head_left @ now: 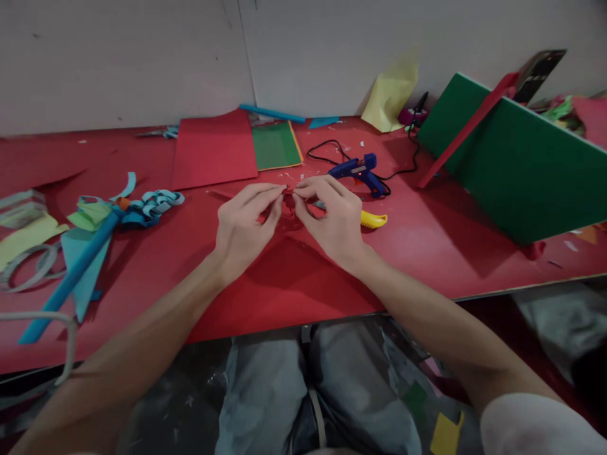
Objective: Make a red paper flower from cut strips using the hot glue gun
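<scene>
Left hand (244, 221) and right hand (332, 218) pinch a small, crinkled red scrap (289, 202), fingers (270, 194) nearly closed. The worktop's (427, 246) near edge lies at six o'clock, open room at four.

a pale, marked wall (142, 63) with a vertical seam (247, 50) rises behind a long red-topped table (427, 262); below, scraps (446, 433) litter the dark floor (190, 398); the light is dim.

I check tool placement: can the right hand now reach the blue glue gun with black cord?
Probably yes: the blue glue gun lies just beyond the right hand, nothing visibly between, but that hand pinches a red piece.
</scene>
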`<action>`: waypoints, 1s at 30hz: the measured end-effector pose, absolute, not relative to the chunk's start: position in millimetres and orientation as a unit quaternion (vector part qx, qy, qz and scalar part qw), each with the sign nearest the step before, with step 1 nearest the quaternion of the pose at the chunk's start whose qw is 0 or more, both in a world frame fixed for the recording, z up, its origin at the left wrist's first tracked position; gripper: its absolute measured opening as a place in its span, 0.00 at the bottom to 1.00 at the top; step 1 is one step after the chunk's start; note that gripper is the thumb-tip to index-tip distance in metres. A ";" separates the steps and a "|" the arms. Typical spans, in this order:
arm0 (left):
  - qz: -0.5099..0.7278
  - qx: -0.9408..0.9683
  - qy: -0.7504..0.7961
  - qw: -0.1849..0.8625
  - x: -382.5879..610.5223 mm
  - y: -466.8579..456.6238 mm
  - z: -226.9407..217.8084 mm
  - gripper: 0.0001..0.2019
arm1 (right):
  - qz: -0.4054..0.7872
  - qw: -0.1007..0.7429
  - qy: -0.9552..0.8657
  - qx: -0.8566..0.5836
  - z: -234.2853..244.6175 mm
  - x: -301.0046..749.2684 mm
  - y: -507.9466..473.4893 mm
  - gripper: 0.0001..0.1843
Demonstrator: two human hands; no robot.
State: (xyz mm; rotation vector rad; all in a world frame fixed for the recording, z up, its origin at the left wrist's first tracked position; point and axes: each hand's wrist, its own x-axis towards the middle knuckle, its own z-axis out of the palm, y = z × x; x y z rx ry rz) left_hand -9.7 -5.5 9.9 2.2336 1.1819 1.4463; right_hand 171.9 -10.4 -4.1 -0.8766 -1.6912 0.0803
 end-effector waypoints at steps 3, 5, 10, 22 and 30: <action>0.482 0.772 0.398 0.116 -11.3 -6.2 8.2 0.07 | 0.007 0.565 -0.731 -0.383 -6.7 172.3 -9.9 0.07; 0.464 0.782 0.402 0.102 -12.5 -7.0 7.7 0.09 | 0.003 0.556 -0.736 -0.388 -8.0 172.9 -9.6 0.07; 0.427 0.803 0.412 0.056 -14.9 -9.2 11.2 0.12 | 0.002 0.562 -0.739 -0.372 -10.4 173.2 -9.9 0.08; 0.478 0.755 0.403 0.198 -17.9 5.9 9.2 0.08 | -0.007 0.561 -0.766 -0.314 -12.3 179.7 -6.8 0.08; 0.498 0.677 0.400 0.366 -16.4 8.9 16.4 0.17 | 0.035 0.554 -0.784 -0.277 -11.1 190.2 -1.2 0.07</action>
